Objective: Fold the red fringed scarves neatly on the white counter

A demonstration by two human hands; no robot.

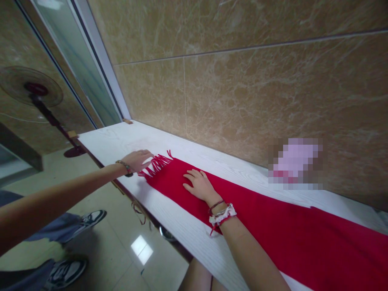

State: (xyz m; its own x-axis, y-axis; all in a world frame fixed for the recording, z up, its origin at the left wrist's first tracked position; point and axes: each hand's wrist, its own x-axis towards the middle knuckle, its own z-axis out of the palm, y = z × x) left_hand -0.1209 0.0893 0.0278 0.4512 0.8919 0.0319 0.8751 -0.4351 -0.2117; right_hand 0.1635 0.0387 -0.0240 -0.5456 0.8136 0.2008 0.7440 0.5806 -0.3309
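- Red cloth (pixel 303 234): you had it lying lengthwise on the white wood-grain table (pixel 106 139), running from 9 o'clock down to 4 o'clock and past the edge of the view. It looked mostly flat, with a faint crease toward 4 o'clock.
- Fringe (pixel 160 161): at the cloth's end toward 9 o'clock, its strands lay loosely spread on the table, a few pointing toward 11 o'clock.
- Left hand (pixel 138 160): you held it near 9 o'clock, at the outer side of the fringe, palm down, fingers close together and reaching toward the strands. Whether the fingertips pinched any strand, you could not tell. A patterned bracelet (pixel 125 167) circled the wrist.
- Right hand (pixel 200 186): you rested it at 6 o'clock, palm down on the cloth, fingers apart and thumb out, clamped on nothing. A dark red cord (pixel 216 207) and a white-and-red band (pixel 222 216) sat at the wrist.
- Tiled wall (pixel 242 93): brown and veined, it stood along the table's far side, from 10 o'clock through 3 o'clock.
- Pixelated patch (pixel 297 157): pink and lilac, at 3 o'clock; contents unreadable.
- Standing fan (pixel 36 89): it stood beyond the table, between 9 and 10 o'clock.
- Shoes (pixel 92 218): two, dark and white, below blue trousers at 8 o'clock on the glossy floor (pixel 115 234).
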